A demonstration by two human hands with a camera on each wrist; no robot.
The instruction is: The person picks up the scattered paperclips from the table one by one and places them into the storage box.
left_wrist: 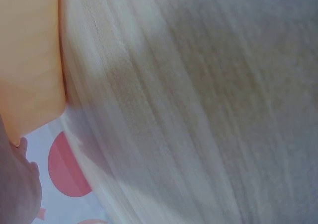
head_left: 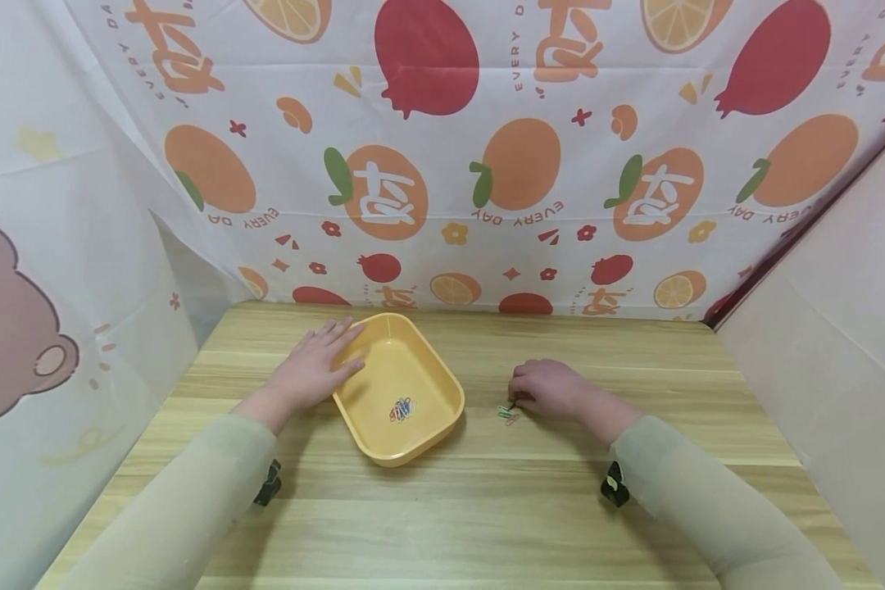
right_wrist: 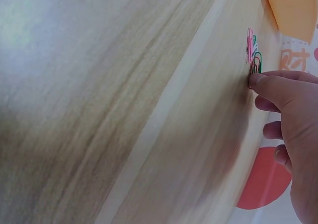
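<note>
A yellow plastic tray [head_left: 442, 369] lies on the table, with a small cluster of coloured paper clips [head_left: 401, 410] on its floor. My left hand [head_left: 313, 373] rests over the tray's left rim near the far corner, fingers extended and spread. To the right of the tray, my right hand [head_left: 549, 389] is low at the tabletop. Its thumb and index finger pinch a dark reddish paper clip [right_wrist: 251, 80], partly hidden by the thumb tip. Right beside these fingertips are a pink paper clip [right_wrist: 249, 45] and green ones [head_left: 504, 412].
The wooden table [head_left: 428, 533] runs back to a hanging fruit-print cloth [head_left: 442, 205]. A pale cloth with a bear print [head_left: 15, 328] hangs at the left, and a plain pale panel [head_left: 841, 328] stands at the right. Black straps [head_left: 614, 483] sit at both wrists.
</note>
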